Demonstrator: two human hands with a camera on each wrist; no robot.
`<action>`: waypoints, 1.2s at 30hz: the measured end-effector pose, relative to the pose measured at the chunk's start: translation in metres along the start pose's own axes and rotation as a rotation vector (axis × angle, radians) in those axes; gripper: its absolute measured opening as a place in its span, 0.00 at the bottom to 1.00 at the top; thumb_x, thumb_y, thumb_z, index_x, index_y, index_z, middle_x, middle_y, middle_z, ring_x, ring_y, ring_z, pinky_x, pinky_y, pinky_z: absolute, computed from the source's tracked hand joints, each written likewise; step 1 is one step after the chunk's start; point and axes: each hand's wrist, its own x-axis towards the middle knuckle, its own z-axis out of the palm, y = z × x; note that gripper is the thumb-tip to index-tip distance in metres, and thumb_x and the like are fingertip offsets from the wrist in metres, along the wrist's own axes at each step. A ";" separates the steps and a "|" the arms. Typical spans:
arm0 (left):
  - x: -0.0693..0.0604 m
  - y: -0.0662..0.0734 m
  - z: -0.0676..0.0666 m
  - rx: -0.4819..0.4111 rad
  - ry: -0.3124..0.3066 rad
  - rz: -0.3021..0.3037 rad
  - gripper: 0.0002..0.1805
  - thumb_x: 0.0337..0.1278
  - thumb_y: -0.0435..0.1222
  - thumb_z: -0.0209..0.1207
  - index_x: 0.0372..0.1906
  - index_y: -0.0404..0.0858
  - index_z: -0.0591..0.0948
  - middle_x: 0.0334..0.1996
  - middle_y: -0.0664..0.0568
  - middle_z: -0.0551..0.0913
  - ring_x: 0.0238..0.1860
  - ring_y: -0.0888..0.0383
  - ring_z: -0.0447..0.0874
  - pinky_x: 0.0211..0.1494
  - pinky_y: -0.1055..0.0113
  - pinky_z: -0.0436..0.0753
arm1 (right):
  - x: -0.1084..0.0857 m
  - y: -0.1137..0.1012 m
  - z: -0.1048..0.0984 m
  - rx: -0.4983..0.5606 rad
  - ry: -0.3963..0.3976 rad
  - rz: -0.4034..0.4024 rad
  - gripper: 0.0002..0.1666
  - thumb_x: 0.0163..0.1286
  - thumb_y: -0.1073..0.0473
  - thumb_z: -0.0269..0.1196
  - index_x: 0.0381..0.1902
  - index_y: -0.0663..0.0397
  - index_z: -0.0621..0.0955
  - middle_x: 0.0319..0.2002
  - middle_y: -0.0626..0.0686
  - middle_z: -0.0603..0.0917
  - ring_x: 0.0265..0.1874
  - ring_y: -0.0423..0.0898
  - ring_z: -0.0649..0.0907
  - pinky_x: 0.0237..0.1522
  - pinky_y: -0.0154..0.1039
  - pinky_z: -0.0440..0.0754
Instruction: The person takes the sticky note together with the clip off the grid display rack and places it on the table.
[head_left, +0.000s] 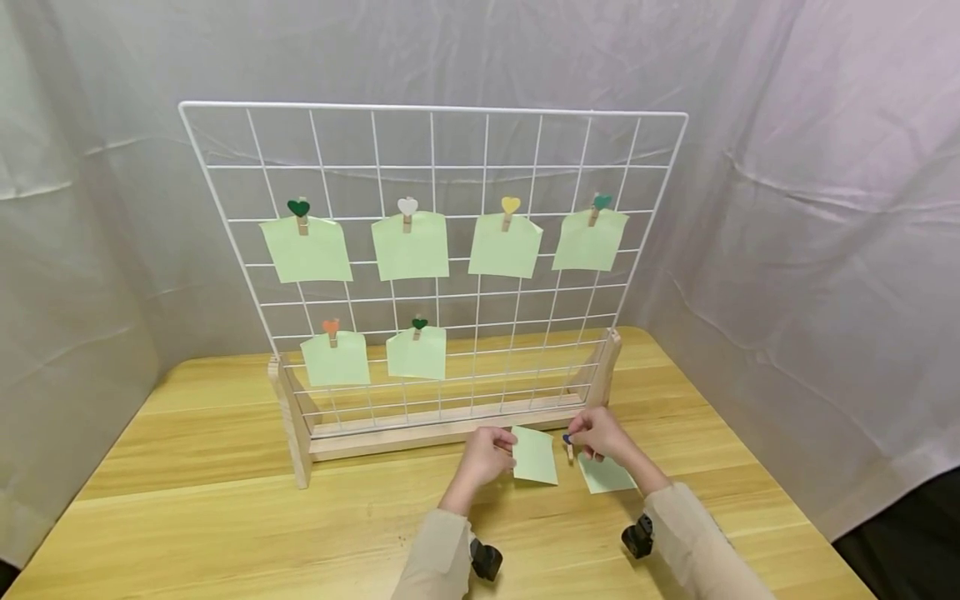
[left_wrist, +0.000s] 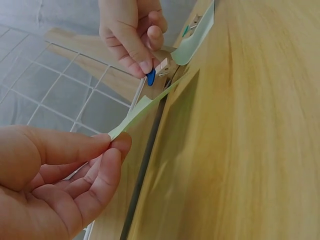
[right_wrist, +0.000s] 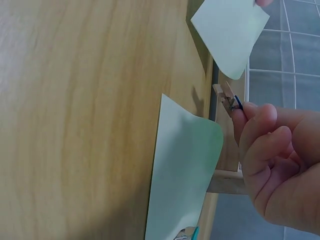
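My left hand pinches the left edge of a pale green paper between thumb and fingers, holding it in front of the rack's wooden base. To its right, my right hand pinches a small wooden clip with a blue heart. In the right wrist view the clip points toward the held paper without touching it. Another green paper lies on the table below my right hand; a clip with a teal piece is at its edge in the right wrist view.
A white wire grid stands in a wooden base on the table. Four green notes hang in its upper row, including one at the left. Two more hang lower left, all under heart clips. Grey cloth surrounds the table.
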 end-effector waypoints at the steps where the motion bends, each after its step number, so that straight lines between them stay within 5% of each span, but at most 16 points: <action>1: 0.000 0.000 0.001 0.001 0.001 -0.001 0.13 0.37 0.16 0.57 0.36 0.23 0.78 0.28 0.42 0.76 0.25 0.56 0.75 0.28 0.62 0.80 | 0.000 0.000 0.001 -0.006 0.000 0.007 0.02 0.58 0.71 0.58 0.28 0.68 0.77 0.18 0.54 0.77 0.07 0.38 0.69 0.08 0.28 0.64; 15: 0.003 -0.002 0.009 -0.002 -0.003 -0.011 0.14 0.33 0.13 0.56 0.34 0.21 0.77 0.27 0.42 0.75 0.25 0.56 0.74 0.26 0.63 0.80 | 0.003 0.000 0.009 -0.071 0.035 0.086 0.02 0.55 0.71 0.61 0.25 0.63 0.77 0.16 0.53 0.77 0.06 0.39 0.70 0.08 0.29 0.65; 22: 0.002 -0.001 0.009 0.018 -0.035 -0.056 0.14 0.36 0.15 0.58 0.36 0.21 0.77 0.29 0.41 0.76 0.23 0.56 0.75 0.26 0.64 0.80 | 0.004 0.002 0.010 -0.067 0.020 0.096 0.02 0.55 0.70 0.61 0.25 0.65 0.77 0.14 0.54 0.76 0.06 0.39 0.70 0.07 0.29 0.65; 36: 0.001 -0.001 0.008 0.042 -0.083 -0.050 0.16 0.39 0.17 0.59 0.40 0.18 0.76 0.33 0.37 0.76 0.24 0.50 0.80 0.27 0.62 0.80 | 0.004 0.004 0.012 -0.089 0.003 0.098 0.02 0.55 0.70 0.61 0.25 0.64 0.77 0.13 0.55 0.76 0.05 0.39 0.69 0.07 0.28 0.62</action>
